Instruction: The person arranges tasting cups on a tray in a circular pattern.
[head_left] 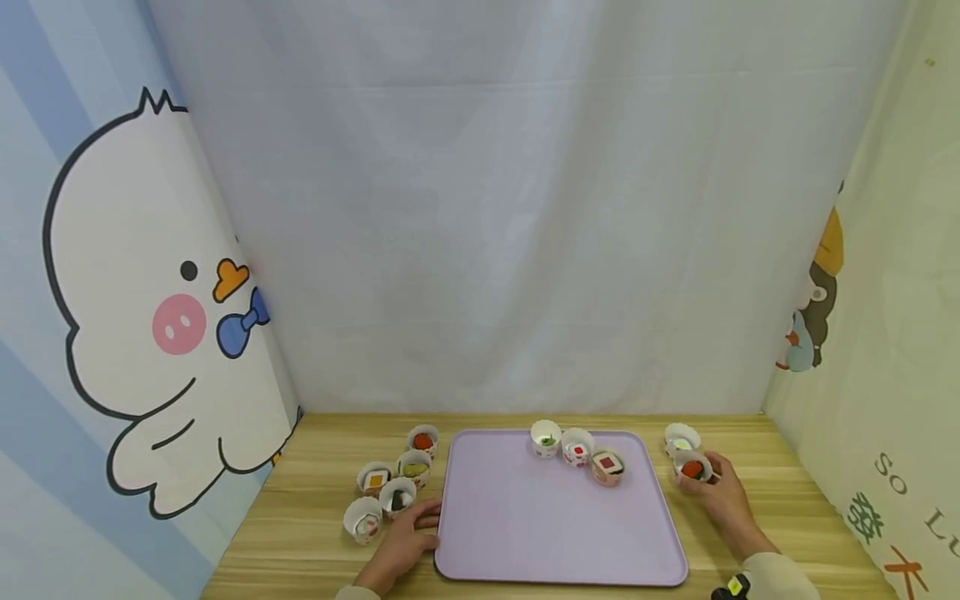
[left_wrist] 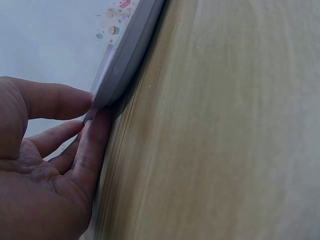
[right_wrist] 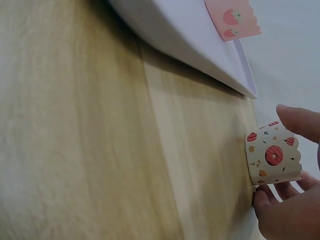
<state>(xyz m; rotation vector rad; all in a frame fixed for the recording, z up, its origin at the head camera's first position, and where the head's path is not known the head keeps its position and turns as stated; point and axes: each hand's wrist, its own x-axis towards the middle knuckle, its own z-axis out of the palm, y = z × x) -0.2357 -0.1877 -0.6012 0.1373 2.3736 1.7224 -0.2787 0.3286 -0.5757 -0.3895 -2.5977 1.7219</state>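
Note:
A lilac tray (head_left: 555, 533) lies on the wooden table. My left hand (head_left: 407, 540) grips its left edge; in the left wrist view the thumb (left_wrist: 62, 101) is at the rim and a finger reaches beneath it. To the tray's right, my right hand (head_left: 726, 500) holds a paper cup (right_wrist: 274, 155) printed with a pink donut, thumb on one side and fingers on the other. Something orange-red (head_left: 693, 471) sits inside. Behind it stands another paper cup (head_left: 682, 436) with pale contents. Three cups stand along the tray's back, including a pink one (head_left: 607, 477).
Left of the tray several paper cups with small food-like pieces stand in a cluster, among them a front one (head_left: 363, 521) close to my left hand and a back one (head_left: 423, 440). A pale curtain (head_left: 480, 250) hangs behind the table (head_left: 300, 517), with printed cloths at both sides.

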